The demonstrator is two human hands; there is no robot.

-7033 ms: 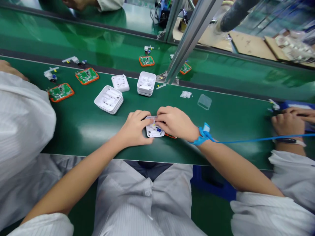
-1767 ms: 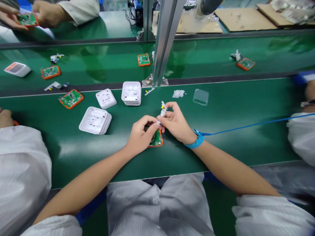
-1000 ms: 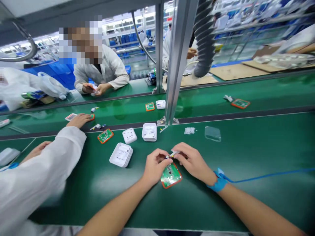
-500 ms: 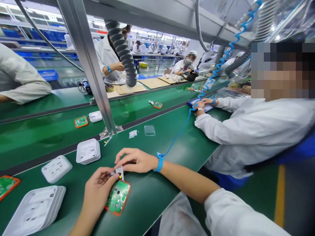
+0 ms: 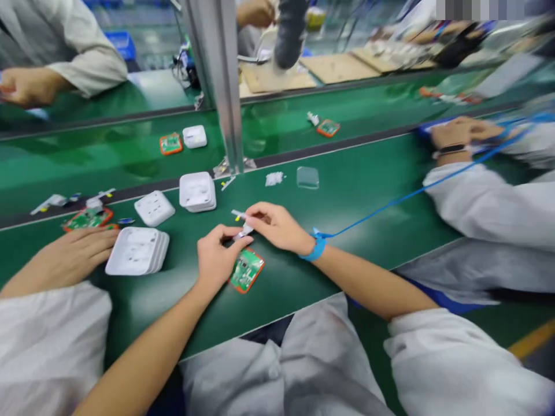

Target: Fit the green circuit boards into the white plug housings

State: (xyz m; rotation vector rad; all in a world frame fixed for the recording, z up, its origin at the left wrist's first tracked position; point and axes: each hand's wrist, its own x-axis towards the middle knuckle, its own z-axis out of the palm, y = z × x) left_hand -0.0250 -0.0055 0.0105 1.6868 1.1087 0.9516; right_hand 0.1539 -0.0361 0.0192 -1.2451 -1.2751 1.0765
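Note:
Both my hands meet over the green bench, just above a green circuit board (image 5: 249, 267) in an orange frame. My left hand (image 5: 219, 254) pinches the lower end of a small white part (image 5: 246, 230) between thumb and fingers. My right hand (image 5: 277, 226), with a blue wrist strap (image 5: 316, 247), has its fingertips closed on the upper end of that part. From those fingertips sticks out a thin white strip (image 5: 238, 215) with a yellow spot. Fingers partly cover the part, so its exact kind is unclear. The board lies flat beside my left fingertips.
Stacked white plastic housings (image 5: 137, 254) stand to the left, with more housings (image 5: 197, 190) behind. A co-worker's hand (image 5: 73, 260) rests by another board (image 5: 89, 219). White bits (image 5: 274, 178) and a clear tray (image 5: 307, 178) lie beyond my hands. A metal post (image 5: 225, 86) rises behind; a blue cord (image 5: 381, 205) runs right.
My view has swung down and to the left, bringing a co-worker's hand and more boards into sight. Both hands still hold the small white part, and its strip now points up and left.

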